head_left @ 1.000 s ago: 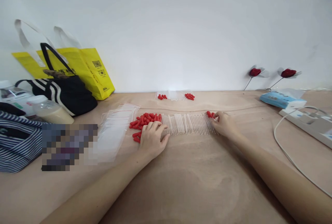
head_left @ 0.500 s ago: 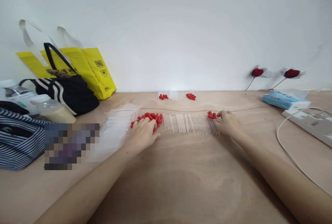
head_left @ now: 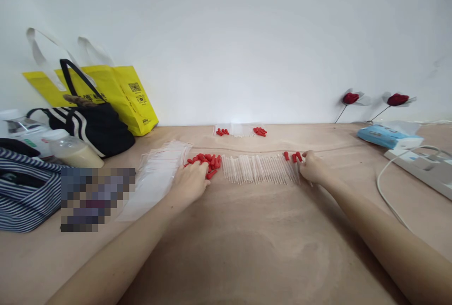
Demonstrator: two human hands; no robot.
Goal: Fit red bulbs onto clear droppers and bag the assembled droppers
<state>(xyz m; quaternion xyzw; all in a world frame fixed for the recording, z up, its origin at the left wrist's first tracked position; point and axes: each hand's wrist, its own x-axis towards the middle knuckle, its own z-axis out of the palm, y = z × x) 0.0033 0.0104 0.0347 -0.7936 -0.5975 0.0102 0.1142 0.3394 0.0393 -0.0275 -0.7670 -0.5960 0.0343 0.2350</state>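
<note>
My left hand (head_left: pixel 190 183) reaches into a pile of red rubber bulbs (head_left: pixel 212 161). Its fingers curl down and the thumb is drawn in, against a bulb lying at the pile's near right side. A row of thin clear dropper tubes (head_left: pixel 252 169) lies side by side between my hands. At the row's right end several tubes carry red bulbs (head_left: pixel 294 157) on their far ends. Beside these, my right hand (head_left: pixel 313 168) has its fingers pinched together, and a tube's tip (head_left: pixel 310 183) shows beneath it. The fingers hide most of that tube.
Clear zip bags (head_left: pixel 155 178) lie left of the pile. A filled bag (head_left: pixel 241 129) with tubes and red bulbs rests by the wall. Bags (head_left: pixel 141 93) and bottles (head_left: pixel 76 149) crowd the left. A tissue pack (head_left: pixel 386 135) and a power strip (head_left: pixel 423 168) with a white cable stand right.
My right hand has shifted a little to the right, leaving the red-topped tubes more spread out and in fuller view. My left hand's thumb has drawn in nearer its fingers at the pile.
</note>
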